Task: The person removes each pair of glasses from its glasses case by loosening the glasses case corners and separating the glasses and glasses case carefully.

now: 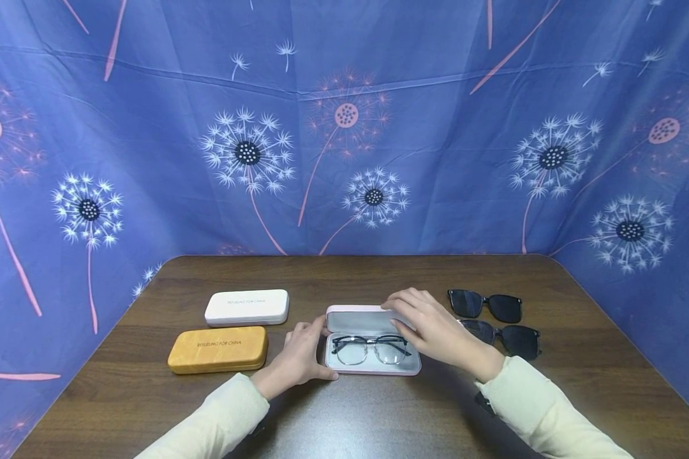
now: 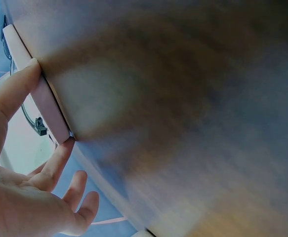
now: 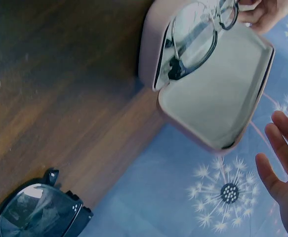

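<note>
A pink glasses case point(image 1: 353, 320) lies on the table with its lid raised and its pale grey lining showing. Inside it rest clear eyeglasses point(image 1: 379, 340) with a dark upper rim, lenses toward me. My left hand point(image 1: 298, 357) holds the case's left end, and the left wrist view shows the thumb on its pink front wall point(image 2: 52, 106) and a finger at the corner. Beside the lid's right part hovers my right hand point(image 1: 425, 322). In the right wrist view its fingers are spread, apart from the lid point(image 3: 213, 98), holding nothing.
A white case point(image 1: 247, 307) and a yellow case point(image 1: 218, 350), both closed, lie left of my left hand. Dark sunglasses point(image 1: 505, 308) lie at the right, with a second dark pair point(image 1: 519, 341) nearer, partly behind my right wrist. A blue dandelion-print cloth point(image 1: 459, 210) hangs behind the wooden table point(image 1: 367, 421).
</note>
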`<state>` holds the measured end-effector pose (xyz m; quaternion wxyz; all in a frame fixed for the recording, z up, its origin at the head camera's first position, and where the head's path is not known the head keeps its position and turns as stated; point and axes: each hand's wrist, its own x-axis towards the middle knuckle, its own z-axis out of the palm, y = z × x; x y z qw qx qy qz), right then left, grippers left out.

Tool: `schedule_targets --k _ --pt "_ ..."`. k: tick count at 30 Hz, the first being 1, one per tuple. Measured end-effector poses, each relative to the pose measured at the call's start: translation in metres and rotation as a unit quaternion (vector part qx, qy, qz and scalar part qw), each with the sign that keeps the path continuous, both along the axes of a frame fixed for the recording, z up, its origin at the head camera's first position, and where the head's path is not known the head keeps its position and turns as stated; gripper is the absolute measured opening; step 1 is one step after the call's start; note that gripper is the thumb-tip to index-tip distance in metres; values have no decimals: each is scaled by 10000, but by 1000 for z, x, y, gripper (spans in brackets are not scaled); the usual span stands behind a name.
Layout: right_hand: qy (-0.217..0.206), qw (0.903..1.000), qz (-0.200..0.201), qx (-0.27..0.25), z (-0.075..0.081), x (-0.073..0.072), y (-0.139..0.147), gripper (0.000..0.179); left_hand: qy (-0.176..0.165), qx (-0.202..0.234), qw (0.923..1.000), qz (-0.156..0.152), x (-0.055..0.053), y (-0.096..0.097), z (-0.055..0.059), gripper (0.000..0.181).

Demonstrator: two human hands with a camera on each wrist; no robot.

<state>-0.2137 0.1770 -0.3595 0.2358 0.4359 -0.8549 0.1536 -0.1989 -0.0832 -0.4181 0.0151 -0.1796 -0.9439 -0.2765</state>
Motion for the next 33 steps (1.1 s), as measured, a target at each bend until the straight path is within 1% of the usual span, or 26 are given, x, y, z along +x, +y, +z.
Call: schedule_targets --k 2,6,14,25,30,33 --pt "0 10000 1 55 -1 3 -2 28 27 19 10000 -9 0 0 0 98" --pt "130 9998 57 135 -4 7 -5 31 48 40 10000 4 1 0 0 97" --pt "421 9984 234 296 -16 11 -10 31 -59 -3 9999 100 1 1 2 96" --pt "393 9963 -105 761 -31 16 -17 30 -85 3 9999 91 1 1 1 97" --pt "513 9933 -290 990 -38 14 -19 31 -19 -26 10000 71 1 0 1 97" --pt "574 9915 -382 1105 -41 14 -20 30 -56 5 10000 79 1 0 1 98"
